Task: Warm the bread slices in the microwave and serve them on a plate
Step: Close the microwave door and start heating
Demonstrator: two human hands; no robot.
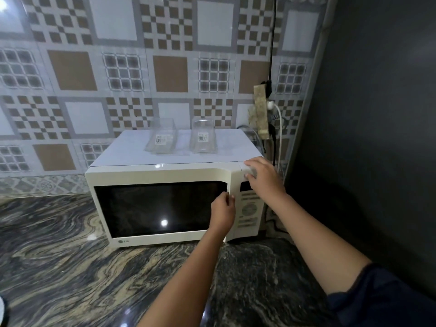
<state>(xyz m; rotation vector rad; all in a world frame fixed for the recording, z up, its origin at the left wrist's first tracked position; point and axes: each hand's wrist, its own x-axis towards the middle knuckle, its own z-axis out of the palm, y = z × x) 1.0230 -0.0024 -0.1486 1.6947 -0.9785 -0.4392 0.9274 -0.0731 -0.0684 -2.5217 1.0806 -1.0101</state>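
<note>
Your cream-white boxy microwave [165, 201] sits on the dark swirled stone counter [70, 267], pushed back near the patterned tile wall [94, 67], and its dark glass door [155, 208] looks closed or nearly so. Your left hand [223, 214] is at the door's right edge, fingers curled around that edge where it meets the control panel [249, 208], gripping it. Your right hand [265, 177] lies flat over the microwave's top right front corner, fingers held loosely together and bent down over the upper part of the panel, bracing the body.

You cannot see bread slices or a serving plate anywhere; the dark window hides whatever is inside.

On the microwave's flat top stand two clear plastic rectangular containers [162, 138], side by side but apart, each with a barcode sticker. Behind the right rear corner, a black cable [272, 43] runs down the wall to a plug and a white cord [279, 128].
</note>
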